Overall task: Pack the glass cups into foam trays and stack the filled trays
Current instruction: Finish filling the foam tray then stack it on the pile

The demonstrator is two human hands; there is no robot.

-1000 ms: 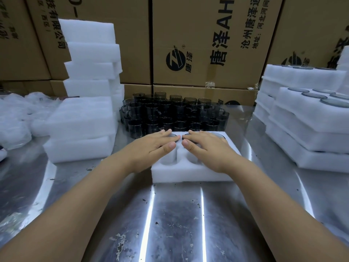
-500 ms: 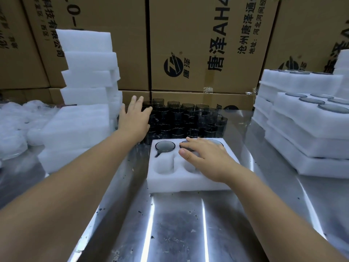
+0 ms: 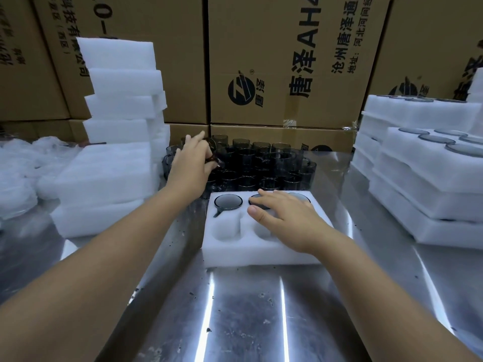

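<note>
The foam tray [image 3: 261,246] sits on the worktop [image 3: 248,322] with a glass cup [image 3: 228,201] in its back-left pocket. The right hand [image 3: 290,218] lies flat on it, grip wide. Just behind the tray, the left hand [image 3: 190,165] has its grip curled round a tilted cup [image 3: 211,155] in the cup cluster [image 3: 266,163]; filled trays [image 3: 431,178] stand to the tray's right.

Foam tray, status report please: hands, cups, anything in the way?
Left hand grips a glass cup in the cluster. Right hand flat on foam tray. Front-left pocket empty, unobstructed.
</note>
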